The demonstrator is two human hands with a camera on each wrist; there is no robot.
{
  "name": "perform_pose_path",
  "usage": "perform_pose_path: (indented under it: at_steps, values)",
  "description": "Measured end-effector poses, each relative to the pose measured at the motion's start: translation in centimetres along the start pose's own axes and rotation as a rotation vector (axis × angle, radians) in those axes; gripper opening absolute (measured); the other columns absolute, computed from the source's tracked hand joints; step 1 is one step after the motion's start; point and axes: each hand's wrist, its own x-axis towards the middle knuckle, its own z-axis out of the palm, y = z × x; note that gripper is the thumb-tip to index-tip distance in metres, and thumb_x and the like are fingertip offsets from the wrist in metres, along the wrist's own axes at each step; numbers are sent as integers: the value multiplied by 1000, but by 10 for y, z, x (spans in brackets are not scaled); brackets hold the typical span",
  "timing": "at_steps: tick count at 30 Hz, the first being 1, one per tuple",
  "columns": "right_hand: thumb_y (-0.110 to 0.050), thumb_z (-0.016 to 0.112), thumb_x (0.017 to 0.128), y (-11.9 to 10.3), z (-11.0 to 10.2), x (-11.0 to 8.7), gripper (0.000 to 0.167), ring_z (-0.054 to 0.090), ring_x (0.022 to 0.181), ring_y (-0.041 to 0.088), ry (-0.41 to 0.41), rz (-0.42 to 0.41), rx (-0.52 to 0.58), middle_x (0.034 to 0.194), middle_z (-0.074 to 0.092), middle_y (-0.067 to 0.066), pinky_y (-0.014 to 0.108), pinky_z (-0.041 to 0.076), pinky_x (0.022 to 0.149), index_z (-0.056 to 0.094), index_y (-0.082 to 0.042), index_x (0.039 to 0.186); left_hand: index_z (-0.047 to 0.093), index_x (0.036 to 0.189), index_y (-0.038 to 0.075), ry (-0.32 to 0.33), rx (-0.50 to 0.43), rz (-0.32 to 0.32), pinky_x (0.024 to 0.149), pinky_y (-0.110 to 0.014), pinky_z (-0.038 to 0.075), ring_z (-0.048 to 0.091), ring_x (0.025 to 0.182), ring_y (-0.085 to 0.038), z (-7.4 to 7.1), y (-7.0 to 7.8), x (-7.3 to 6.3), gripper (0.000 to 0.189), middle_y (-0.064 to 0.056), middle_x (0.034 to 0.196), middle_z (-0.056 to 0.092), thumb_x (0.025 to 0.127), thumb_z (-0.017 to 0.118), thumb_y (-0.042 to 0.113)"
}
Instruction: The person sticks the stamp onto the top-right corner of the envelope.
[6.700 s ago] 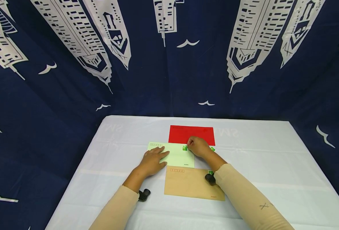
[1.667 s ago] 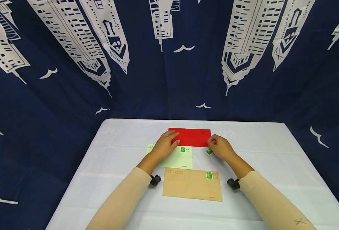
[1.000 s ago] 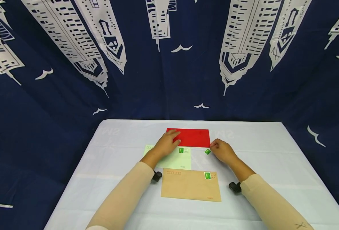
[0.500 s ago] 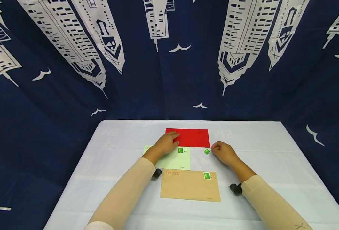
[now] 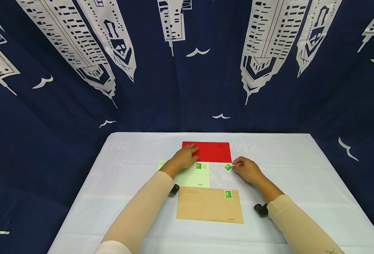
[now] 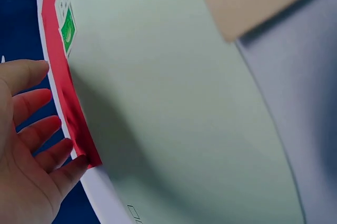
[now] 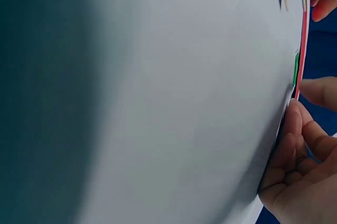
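Observation:
My left hand (image 5: 184,157) lies on the left part of a red envelope (image 5: 213,151) at the back of the table, its fingers extended in the left wrist view. Below it is a pale green envelope (image 5: 190,176), partly hidden by that wrist, with a green stamp (image 5: 199,165) at its top right. Beside the red envelope's lower right corner lies a loose green stamp (image 5: 228,167), turned like a diamond. My right hand (image 5: 246,169) has its fingertips right at this stamp's right corner; in the right wrist view thumb and index stand slightly apart and the other fingers curl.
A brown envelope (image 5: 209,205) lies in front, with a green stamp (image 5: 228,194) at its top right. All rest on a white-covered table (image 5: 136,155), backed by a dark blue printed curtain (image 5: 180,98). Black wrist cameras (image 5: 261,210) sit under the wrists.
My left hand has moved from the green envelope to the red one. My right hand has shifted right, from the green envelope's stamp to the loose stamp, then slightly down and right.

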Motion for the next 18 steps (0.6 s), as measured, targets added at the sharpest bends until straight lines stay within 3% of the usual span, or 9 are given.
perform_pose_path:
  at_steps: [12, 18]
  values:
    - [-26, 74, 90, -6, 0, 3, 38, 52, 77, 20, -95, -1, -39, 91, 55, 9, 27, 41, 65, 57, -4, 116, 47, 153, 22, -16, 113, -19, 127, -42, 27, 29, 155, -23, -1, 0, 1, 51, 0, 165, 35, 103, 55, 30]
    - [-28, 75, 91, -8, 0, 0, 40, 51, 82, 21, -109, 10, -43, 95, 53, 10, 29, 39, 67, 56, -5, 118, 48, 152, 22, -7, 113, -20, 127, -42, 28, 30, 154, -23, 0, -2, 4, 51, 0, 164, 37, 103, 57, 29]
